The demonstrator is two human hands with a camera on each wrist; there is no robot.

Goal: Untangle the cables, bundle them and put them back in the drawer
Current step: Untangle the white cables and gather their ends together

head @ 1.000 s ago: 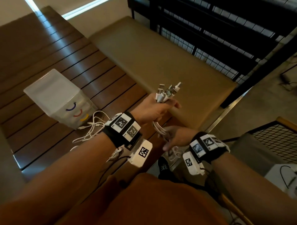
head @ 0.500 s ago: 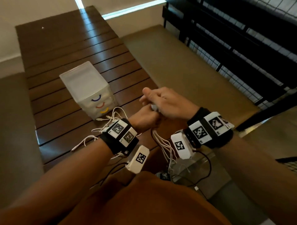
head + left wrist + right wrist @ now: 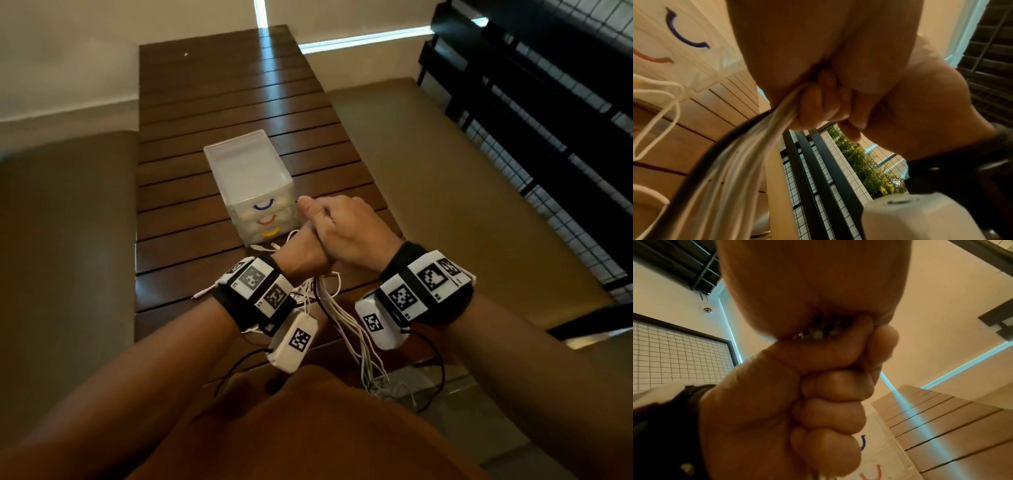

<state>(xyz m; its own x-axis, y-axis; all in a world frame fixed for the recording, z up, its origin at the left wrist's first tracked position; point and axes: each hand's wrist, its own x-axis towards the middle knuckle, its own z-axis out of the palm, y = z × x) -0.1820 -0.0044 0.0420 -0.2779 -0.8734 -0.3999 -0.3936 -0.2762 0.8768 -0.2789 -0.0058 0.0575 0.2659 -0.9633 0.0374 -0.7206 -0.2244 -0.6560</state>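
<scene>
My left hand [image 3: 303, 258] grips a bundle of white cables [image 3: 342, 325] in a fist, just above the table's near edge. In the left wrist view its curled fingers [image 3: 818, 104] clamp the strands [image 3: 748, 154], which hang down toward my lap. My right hand [image 3: 346, 229] sits on top of the left fist, thumb up, fingers curled over the plug ends. The right wrist view shows a few plugs [image 3: 818, 334] in the gap under that palm. The clear drawer unit [image 3: 253, 181] stands just beyond the hands, its drawers closed.
More loose white cables [image 3: 291, 240] lie on the slatted wooden table [image 3: 212, 102] by the drawer unit's front, with one end [image 3: 205, 293] trailing left. Tan benches [image 3: 462, 178] flank the table. A black mesh railing [image 3: 548, 120] runs along the right.
My right hand rose from the hanging strands and closed over the plug ends above the left fist. Both hands have shifted left from over the bench toward the drawer unit.
</scene>
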